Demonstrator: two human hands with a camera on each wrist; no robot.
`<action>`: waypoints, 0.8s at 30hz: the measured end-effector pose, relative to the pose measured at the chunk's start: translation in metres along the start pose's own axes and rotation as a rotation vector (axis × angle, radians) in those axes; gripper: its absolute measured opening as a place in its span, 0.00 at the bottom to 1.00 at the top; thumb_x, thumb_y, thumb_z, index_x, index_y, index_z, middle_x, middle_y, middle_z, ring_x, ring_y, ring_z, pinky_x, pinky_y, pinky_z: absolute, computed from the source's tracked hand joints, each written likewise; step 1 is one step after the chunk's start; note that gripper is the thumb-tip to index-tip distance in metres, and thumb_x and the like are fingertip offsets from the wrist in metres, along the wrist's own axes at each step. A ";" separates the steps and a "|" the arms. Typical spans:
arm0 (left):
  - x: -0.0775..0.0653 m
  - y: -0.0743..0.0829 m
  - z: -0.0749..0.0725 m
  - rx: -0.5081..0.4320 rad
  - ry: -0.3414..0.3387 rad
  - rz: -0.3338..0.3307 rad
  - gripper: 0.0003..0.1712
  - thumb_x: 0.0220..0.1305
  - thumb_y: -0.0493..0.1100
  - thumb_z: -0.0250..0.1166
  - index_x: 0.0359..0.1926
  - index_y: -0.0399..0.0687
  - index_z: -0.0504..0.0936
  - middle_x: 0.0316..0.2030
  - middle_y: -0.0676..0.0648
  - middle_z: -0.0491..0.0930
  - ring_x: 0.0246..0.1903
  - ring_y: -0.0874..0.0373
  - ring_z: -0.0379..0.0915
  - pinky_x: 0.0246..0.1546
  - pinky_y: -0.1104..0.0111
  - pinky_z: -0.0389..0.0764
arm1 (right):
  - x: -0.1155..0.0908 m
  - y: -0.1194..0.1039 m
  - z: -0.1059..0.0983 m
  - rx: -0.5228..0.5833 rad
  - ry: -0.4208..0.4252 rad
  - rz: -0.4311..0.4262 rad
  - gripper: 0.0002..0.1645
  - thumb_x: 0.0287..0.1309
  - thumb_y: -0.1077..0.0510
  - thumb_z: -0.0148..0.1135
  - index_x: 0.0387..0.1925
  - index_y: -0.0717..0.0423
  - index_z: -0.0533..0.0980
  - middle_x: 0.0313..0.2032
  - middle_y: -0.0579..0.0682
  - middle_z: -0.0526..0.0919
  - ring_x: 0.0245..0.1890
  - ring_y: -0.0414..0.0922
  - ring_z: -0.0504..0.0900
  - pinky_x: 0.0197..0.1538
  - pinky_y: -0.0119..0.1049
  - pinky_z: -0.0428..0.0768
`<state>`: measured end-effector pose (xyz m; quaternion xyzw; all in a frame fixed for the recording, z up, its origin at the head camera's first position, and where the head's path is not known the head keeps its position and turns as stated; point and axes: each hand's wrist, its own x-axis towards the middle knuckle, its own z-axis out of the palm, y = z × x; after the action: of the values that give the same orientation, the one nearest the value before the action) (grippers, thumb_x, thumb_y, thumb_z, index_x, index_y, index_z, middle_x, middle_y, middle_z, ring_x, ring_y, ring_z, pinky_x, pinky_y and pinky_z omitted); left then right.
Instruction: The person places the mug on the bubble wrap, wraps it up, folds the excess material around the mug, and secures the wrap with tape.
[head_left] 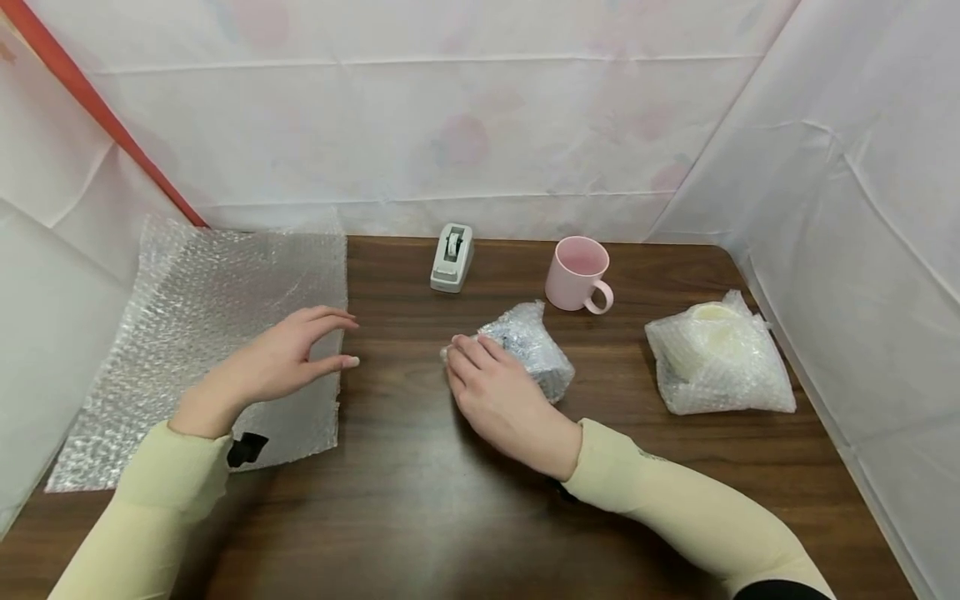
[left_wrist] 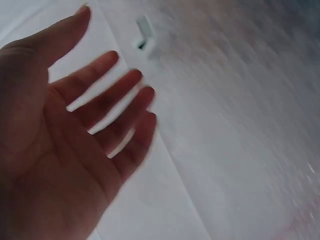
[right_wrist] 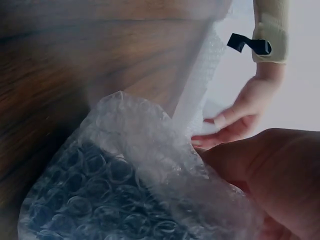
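My right hand (head_left: pixel 506 404) holds the left end of a small bubble-wrapped bundle (head_left: pixel 536 350) on the wooden table. Something dark blue shows through the plastic of this bundle (right_wrist: pixel 100 200) in the right wrist view, its kind hidden by the wrap. There the thumb (right_wrist: pixel 235 157) lies against the side of the bundle. To the left, my left hand (head_left: pixel 277 358) hovers with nothing in it, thumb and fingers spread apart, over the right part of a flat bubble wrap sheet (head_left: pixel 225 292). The left wrist view shows this hand's bare palm (left_wrist: pixel 60 155).
Behind the bundle stands a pink mug (head_left: pixel 573 279), handle to the right. A white tape dispenser (head_left: pixel 452 258) sits near the table's back edge. At the right lies another wrapped bundle (head_left: pixel 716 354) with something pale yellow inside. White sheeting (head_left: pixel 450 125) hangs behind the table and at both sides.
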<state>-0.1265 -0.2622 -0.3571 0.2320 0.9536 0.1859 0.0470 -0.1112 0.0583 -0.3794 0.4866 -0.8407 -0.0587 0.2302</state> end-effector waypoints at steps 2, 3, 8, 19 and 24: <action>-0.003 -0.010 -0.002 0.011 -0.020 -0.045 0.30 0.68 0.55 0.65 0.62 0.40 0.75 0.64 0.37 0.69 0.64 0.37 0.61 0.59 0.42 0.66 | -0.003 0.004 0.002 0.020 0.017 0.020 0.19 0.68 0.65 0.49 0.53 0.64 0.81 0.53 0.58 0.80 0.61 0.54 0.73 0.64 0.46 0.70; -0.005 -0.014 -0.002 0.021 -0.030 -0.067 0.30 0.69 0.55 0.65 0.62 0.40 0.75 0.65 0.36 0.67 0.64 0.35 0.59 0.59 0.41 0.65 | -0.005 0.006 0.003 0.027 0.024 0.031 0.18 0.67 0.66 0.50 0.52 0.65 0.81 0.53 0.58 0.80 0.60 0.54 0.73 0.63 0.47 0.70; -0.013 -0.031 -0.002 0.047 -0.070 -0.155 0.33 0.67 0.56 0.66 0.63 0.37 0.74 0.68 0.29 0.58 0.65 0.27 0.51 0.58 0.34 0.59 | -0.019 0.020 0.007 0.024 0.044 0.086 0.19 0.64 0.66 0.51 0.52 0.66 0.81 0.51 0.60 0.81 0.58 0.54 0.75 0.63 0.48 0.72; -0.018 -0.048 0.012 0.063 -0.191 -0.258 0.41 0.67 0.62 0.62 0.69 0.37 0.67 0.71 0.26 0.51 0.66 0.21 0.44 0.59 0.28 0.53 | -0.050 0.049 0.006 0.074 0.053 0.145 0.21 0.53 0.65 0.68 0.50 0.68 0.81 0.50 0.61 0.80 0.58 0.57 0.75 0.63 0.50 0.71; -0.017 -0.043 0.013 0.081 -0.199 -0.255 0.39 0.68 0.61 0.62 0.69 0.41 0.68 0.70 0.28 0.53 0.65 0.23 0.48 0.56 0.29 0.58 | -0.061 0.057 0.008 0.101 0.085 0.162 0.18 0.54 0.69 0.64 0.49 0.70 0.80 0.49 0.62 0.80 0.57 0.58 0.75 0.62 0.50 0.72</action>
<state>-0.1275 -0.3007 -0.3853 0.1282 0.9727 0.1158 0.1547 -0.1339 0.1385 -0.3889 0.4301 -0.8685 0.0232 0.2451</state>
